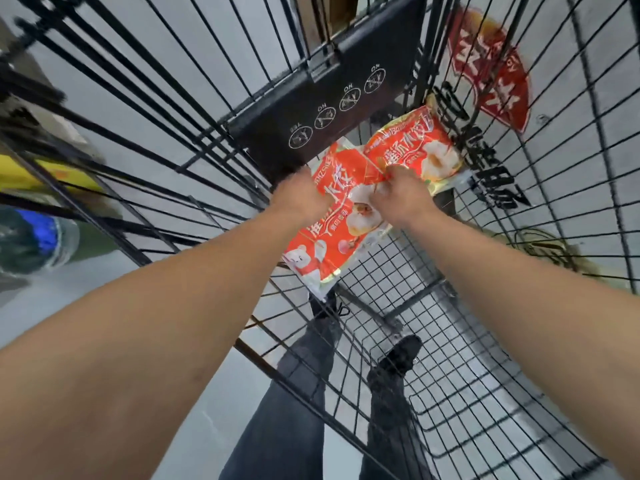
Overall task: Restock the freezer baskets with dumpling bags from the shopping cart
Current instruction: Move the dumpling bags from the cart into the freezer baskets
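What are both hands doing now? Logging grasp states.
Left hand: grips the near dumpling bag.
Right hand: fingers curled on the bags; which one, cannot tell.

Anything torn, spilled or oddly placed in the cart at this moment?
Nothing stands out. Two orange dumpling bags lie on the cart's wire floor, the near bag overlapping the far bag. Both look intact, no spill visible. The left hand and right hand grasp at the bags.

2 dumpling bags (332, 233), 1 cart (485, 393), 2 hands (298, 199)
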Action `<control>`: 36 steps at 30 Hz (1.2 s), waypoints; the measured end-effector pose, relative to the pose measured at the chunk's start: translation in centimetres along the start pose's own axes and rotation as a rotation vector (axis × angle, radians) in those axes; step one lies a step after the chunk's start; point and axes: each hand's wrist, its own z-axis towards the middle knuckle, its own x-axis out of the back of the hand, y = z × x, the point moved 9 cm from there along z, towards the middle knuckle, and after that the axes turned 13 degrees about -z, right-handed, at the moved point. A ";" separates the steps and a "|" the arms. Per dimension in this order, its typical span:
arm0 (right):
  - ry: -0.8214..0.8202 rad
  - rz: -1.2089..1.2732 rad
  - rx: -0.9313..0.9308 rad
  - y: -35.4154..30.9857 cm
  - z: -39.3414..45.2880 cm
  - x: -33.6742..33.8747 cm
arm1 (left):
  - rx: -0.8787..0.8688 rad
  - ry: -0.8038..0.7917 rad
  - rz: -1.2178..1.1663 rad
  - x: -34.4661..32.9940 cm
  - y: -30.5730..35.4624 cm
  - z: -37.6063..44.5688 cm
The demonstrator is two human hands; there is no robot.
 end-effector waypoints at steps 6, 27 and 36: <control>0.084 0.009 -0.067 1.1 1.7 -0.4 | -0.047 0.030 0.115 -1.7 -0.5 2.4; 0.125 0.734 -0.791 21.9 -10.0 -8.9 | 0.317 -0.170 -0.220 -13.3 -5.5 -2.5; 0.036 0.833 -0.789 25.3 -11.4 -13.1 | 0.214 -0.094 0.053 -17.7 -5.3 -2.6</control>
